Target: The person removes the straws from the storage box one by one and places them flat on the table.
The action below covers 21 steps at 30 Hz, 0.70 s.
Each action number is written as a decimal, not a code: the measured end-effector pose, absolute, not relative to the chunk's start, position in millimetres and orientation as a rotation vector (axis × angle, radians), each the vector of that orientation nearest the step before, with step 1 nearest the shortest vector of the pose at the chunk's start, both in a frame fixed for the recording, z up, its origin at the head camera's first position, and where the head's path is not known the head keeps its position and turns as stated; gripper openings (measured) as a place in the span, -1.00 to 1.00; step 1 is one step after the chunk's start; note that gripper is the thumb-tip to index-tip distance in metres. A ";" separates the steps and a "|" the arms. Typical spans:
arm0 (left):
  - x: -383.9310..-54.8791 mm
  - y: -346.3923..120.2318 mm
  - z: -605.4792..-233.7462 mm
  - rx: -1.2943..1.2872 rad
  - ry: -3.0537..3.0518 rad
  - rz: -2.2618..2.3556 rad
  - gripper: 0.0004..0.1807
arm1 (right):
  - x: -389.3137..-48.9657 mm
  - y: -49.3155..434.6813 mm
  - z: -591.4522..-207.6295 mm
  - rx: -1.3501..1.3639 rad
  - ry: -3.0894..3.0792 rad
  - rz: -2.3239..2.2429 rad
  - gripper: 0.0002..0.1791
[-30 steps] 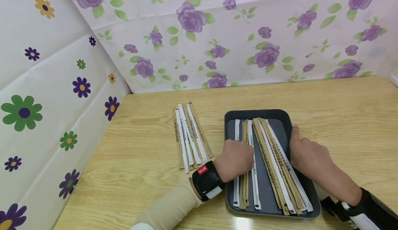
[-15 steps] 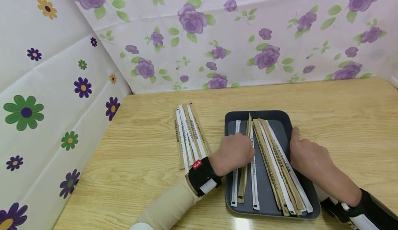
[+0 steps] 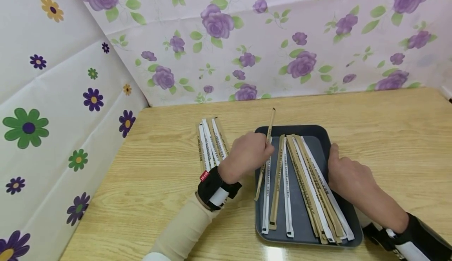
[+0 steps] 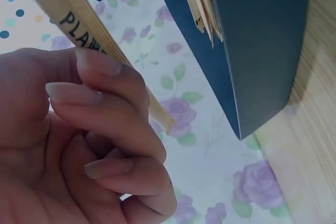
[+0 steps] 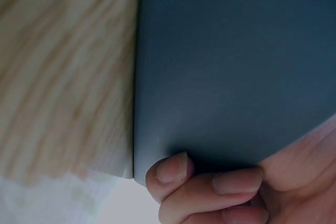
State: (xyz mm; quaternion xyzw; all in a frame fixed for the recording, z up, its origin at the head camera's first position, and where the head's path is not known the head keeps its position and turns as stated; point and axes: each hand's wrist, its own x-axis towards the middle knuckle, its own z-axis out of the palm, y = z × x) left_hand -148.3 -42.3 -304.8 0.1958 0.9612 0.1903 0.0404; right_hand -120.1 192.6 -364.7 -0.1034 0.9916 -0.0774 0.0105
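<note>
My left hand pinches a brown paper-wrapped straw, tilted over the left rim of the dark grey tray. In the left wrist view, dark letters show on this held straw, and the fingers curl under it. Several brown and white wrapped straws lie lengthwise in the tray, bunched toward the right, with a few apart on the left. At the tray's right side, my right hand holds the wall. Its curled fingers touch the wall in the right wrist view.
Left of the tray, another pile of white and brown wrapped straws lies on the wooden table, partly hidden by the left hand. A flower-printed sheet stands behind the table, and another to the left.
My left hand has lifted a brown wrapped straw from the tray's left part and moved left and up with it. The right hand stays at the tray.
</note>
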 end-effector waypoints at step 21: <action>-166.5 -79.7 -307.8 0.423 3.121 0.431 -0.54 | -120.0 191.6 -362.8 -0.309 3.080 -0.243 -0.28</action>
